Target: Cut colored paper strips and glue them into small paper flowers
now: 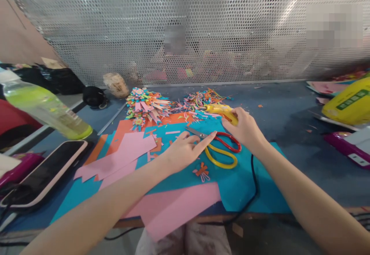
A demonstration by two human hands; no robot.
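My right hand [245, 129] is wrapped around a yellow hot glue gun [220, 110], whose nozzle points left. Its black cord [255, 178] runs down over the front edge. Palm down, my left hand [185, 152] hovers over or rests on the paper, with thumb stretched out and fingers apart; nothing shows in it. The thumb tip overlaps scissors [221, 161] with one red and one yellow handle; whether it touches them I cannot tell. Below them lies a small orange and pink paper piece [202, 171]. Blue sheets [271, 187] and pink sheets [179, 206] are spread underneath.
Behind stand a layered paper-strip cone [147, 106] and a pile of paper scraps [202, 98]. On the left are a tilted bottle [43, 104], a phone [46, 174] and a black round object [95, 97]. A yellow package [349, 102] lies right. A perforated metal panel [208, 27] closes the back.
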